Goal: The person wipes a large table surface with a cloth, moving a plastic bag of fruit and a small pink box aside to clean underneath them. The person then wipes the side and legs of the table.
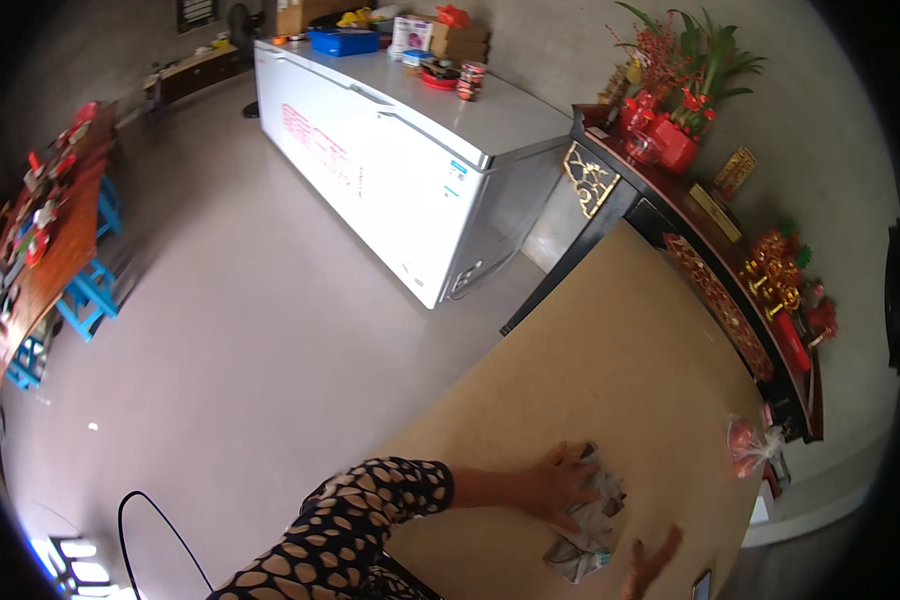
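My left hand (562, 484) reaches out from a dark sleeve with pale oval spots. Its palm is down on a crumpled grey cloth-like piece (592, 517), the fingers and thumb spread over it and holding it against the brown tabletop (570, 375). Darker and teal patches show on the piece; whether it is cloth or paper is unclear. Near the bottom edge, to the right of the piece and apart from it, my right hand (652, 559) is slightly blurred. Its fingers are apart and nothing is in them.
A phone-like object (702, 585) lies near my right hand. Beyond it is a clear bag of red items (750, 446). A dark carved altar table (645, 187) with red ornaments borders the tabletop. A white chest freezer (375, 157), blue stools (90, 296) and a cluttered wooden table (75, 217) stand farther off.
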`<state>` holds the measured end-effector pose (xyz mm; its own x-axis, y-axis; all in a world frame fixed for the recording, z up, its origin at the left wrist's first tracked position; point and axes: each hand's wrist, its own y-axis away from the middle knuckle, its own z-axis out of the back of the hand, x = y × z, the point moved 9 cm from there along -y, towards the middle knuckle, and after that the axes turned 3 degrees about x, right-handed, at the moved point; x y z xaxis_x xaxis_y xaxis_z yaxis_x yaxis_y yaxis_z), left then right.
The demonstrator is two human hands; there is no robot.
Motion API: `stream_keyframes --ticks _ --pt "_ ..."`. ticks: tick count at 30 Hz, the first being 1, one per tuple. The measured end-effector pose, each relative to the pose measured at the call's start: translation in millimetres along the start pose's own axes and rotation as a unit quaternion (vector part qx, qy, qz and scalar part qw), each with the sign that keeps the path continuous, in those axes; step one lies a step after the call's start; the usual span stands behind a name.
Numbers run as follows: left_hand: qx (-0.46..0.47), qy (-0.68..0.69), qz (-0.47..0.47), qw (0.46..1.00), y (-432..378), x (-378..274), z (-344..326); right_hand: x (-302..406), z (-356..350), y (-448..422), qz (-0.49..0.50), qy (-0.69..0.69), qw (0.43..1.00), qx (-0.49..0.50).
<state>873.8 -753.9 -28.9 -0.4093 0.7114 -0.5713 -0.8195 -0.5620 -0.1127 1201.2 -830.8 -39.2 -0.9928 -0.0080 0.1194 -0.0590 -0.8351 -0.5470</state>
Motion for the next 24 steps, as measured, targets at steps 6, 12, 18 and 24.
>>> stream_keyframes --ticks 6,12,18,24 --pt "-0.03 -0.055 0.047 0.997 -4 -35 -38 -58 2 -17 -0.144 -0.199 0.967 0.074" --pt "0.004 -0.091 0.087 0.992 16 -73 -50 100 -78 -5 -0.23 -0.6 0.717 0.27" --pt "0.024 -0.126 0.117 0.985 -6 -71 -63 172 -89 9 -0.237 -0.694 0.567 0.375" --pt "0.009 -0.14 0.107 0.984 -21 -70 -62 182 -88 20 -0.248 -0.71 0.517 0.408"
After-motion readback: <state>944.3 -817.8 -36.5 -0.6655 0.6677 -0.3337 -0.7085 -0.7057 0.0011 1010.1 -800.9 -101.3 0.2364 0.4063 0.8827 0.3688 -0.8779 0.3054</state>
